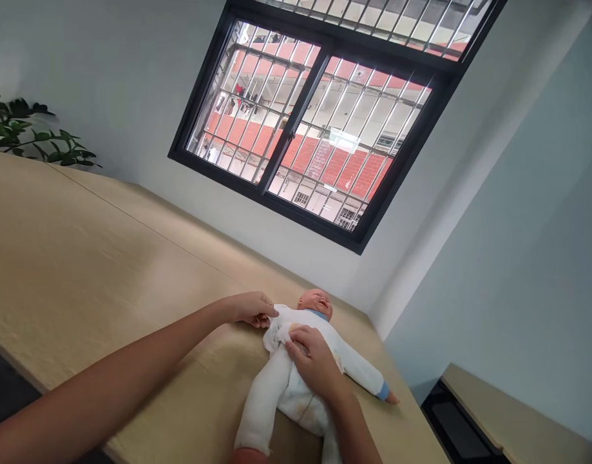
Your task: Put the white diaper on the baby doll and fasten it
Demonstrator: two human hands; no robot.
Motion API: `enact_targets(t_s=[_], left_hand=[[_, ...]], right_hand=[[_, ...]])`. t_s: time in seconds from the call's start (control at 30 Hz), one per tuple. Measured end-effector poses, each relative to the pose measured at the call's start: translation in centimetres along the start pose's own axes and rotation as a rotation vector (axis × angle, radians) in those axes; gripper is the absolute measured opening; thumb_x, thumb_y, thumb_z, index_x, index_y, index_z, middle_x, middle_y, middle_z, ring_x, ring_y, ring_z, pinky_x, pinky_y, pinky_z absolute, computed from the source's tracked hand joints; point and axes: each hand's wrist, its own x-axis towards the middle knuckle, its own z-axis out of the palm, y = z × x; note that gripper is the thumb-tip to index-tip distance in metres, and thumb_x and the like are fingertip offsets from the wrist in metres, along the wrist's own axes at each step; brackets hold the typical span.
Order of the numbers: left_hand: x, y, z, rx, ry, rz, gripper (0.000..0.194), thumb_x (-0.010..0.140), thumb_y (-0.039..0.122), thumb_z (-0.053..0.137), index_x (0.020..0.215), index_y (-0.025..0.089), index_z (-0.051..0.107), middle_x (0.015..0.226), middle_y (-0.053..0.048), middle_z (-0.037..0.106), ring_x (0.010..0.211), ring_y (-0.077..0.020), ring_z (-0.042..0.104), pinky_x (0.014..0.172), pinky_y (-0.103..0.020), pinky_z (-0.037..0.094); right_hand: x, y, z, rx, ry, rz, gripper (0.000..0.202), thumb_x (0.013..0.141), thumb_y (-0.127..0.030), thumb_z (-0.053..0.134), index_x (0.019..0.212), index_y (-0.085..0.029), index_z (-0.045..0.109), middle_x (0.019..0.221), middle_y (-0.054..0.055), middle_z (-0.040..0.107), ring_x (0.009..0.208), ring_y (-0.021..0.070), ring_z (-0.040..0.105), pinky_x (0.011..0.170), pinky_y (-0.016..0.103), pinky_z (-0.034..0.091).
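Note:
A baby doll (316,301) in a white outfit (264,398) with blue collar and cuff lies on its back on the wooden table (131,283). At the doll's shoulder on the left side of the picture, my left hand (253,309) pinches the white cloth. My right hand (315,361) rests on the doll's front, thumb and fingers closed at bunched white cloth (276,334) near the chest. One doll arm stretches out to the right, its hand past the blue cuff. The other doll arm cannot be made out.
Behind the table is a wall with a black-framed, barred window (296,122). Green leaves (44,138) show beyond the table's far left edge. At the lower right stands another wooden surface (513,412) with a dark object (457,428) beside it.

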Motion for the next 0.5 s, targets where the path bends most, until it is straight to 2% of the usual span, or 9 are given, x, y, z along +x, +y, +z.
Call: enact_targets(t_s=[0.07, 0.13, 0.27, 0.4, 0.5], left_hand=[[0.1, 0.3, 0.8, -0.121, -0.037, 0.021, 0.040, 0.067, 0.053, 0.073, 0.061, 0.019, 0.054, 0.064, 0.000, 0.058, 0.060, -0.0127, 0.052, 0.059, -0.024, 0.045], [0.4, 0.5, 1.7, -0.226, -0.064, 0.035, 0.040, 0.067, 0.052, 0.076, 0.062, 0.019, 0.053, 0.063, 0.001, 0.057, 0.059, -0.0120, 0.051, 0.059, -0.024, 0.044], [1.6, 0.9, 3.7, -0.330, -0.102, 0.030, 0.039, 0.064, 0.050, 0.078, 0.065, 0.017, 0.056, 0.062, 0.000, 0.057, 0.058, -0.0112, 0.050, 0.060, -0.024, 0.043], [3.2, 1.6, 6.0, -0.313, -0.139, 0.018, 0.035, 0.066, 0.045, 0.077, 0.067, 0.015, 0.058, 0.061, 0.001, 0.056, 0.055, -0.0094, 0.045, 0.054, -0.023, 0.035], [3.8, 1.8, 7.1, -0.273, -0.145, 0.019, 0.032, 0.069, 0.042, 0.073, 0.063, 0.016, 0.056, 0.059, 0.001, 0.055, 0.053, -0.0093, 0.042, 0.052, -0.024, 0.031]], right_hand=[[-0.2, -0.8, 0.0, -0.097, -0.085, -0.010, 0.028, 0.097, -0.036, 0.049, 0.089, -0.025, 0.073, 0.123, 0.003, 0.069, 0.114, 0.0262, 0.054, 0.096, 0.041, 0.035], [-0.1, -1.6, 0.1, -0.200, -0.154, 0.020, 0.035, 0.100, -0.040, 0.044, 0.090, -0.027, 0.075, 0.132, 0.001, 0.067, 0.122, 0.0299, 0.050, 0.099, 0.048, 0.032], [0.3, -2.7, 0.9, -0.317, -0.242, 0.029, 0.044, 0.101, -0.046, 0.041, 0.088, -0.023, 0.076, 0.122, 0.008, 0.071, 0.118, 0.0334, 0.052, 0.099, 0.057, 0.031], [-0.4, -3.7, 0.7, -0.332, -0.161, 0.055, 0.041, 0.100, -0.041, 0.044, 0.089, -0.018, 0.075, 0.111, 0.014, 0.072, 0.114, 0.0340, 0.054, 0.097, 0.053, 0.036], [-1.7, -4.0, -1.1, -0.132, -0.113, 0.049, 0.025, 0.092, -0.033, 0.056, 0.086, -0.017, 0.074, 0.111, 0.011, 0.071, 0.110, 0.0282, 0.057, 0.095, 0.040, 0.040]])
